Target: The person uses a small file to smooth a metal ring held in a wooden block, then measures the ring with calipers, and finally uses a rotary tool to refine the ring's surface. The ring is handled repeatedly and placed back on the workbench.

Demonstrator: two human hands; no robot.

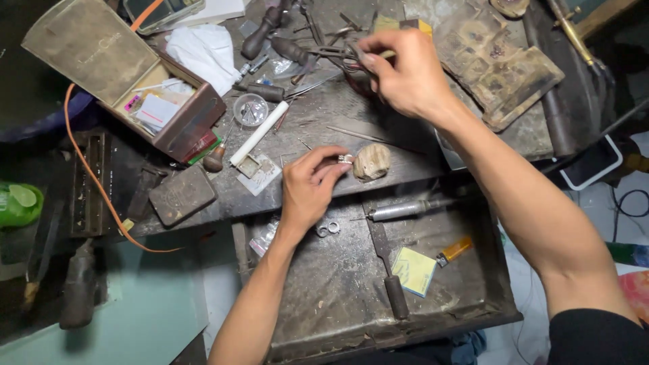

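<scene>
Small silver piece held at the bench peg; tool pickup in hand.

The left hand [307, 186] pinches one small silver piece [346, 159] beside the worn peg [372, 162], centre bench. At 12 o'clock, the right hand [405, 71] closes its fingers on one pair of pliers [338, 54]. Judged next: bring the pliers down to the piece with a steady grip. Two rings [328, 230] lie in the one open drawer [473, 297].

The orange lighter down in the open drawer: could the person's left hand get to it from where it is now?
Probably yes. The orange lighter lies uncovered on the drawer floor, with nothing over it. The left hand hovers above the drawer, but it pinches a small silver piece, so its fingers are occupied.
</scene>
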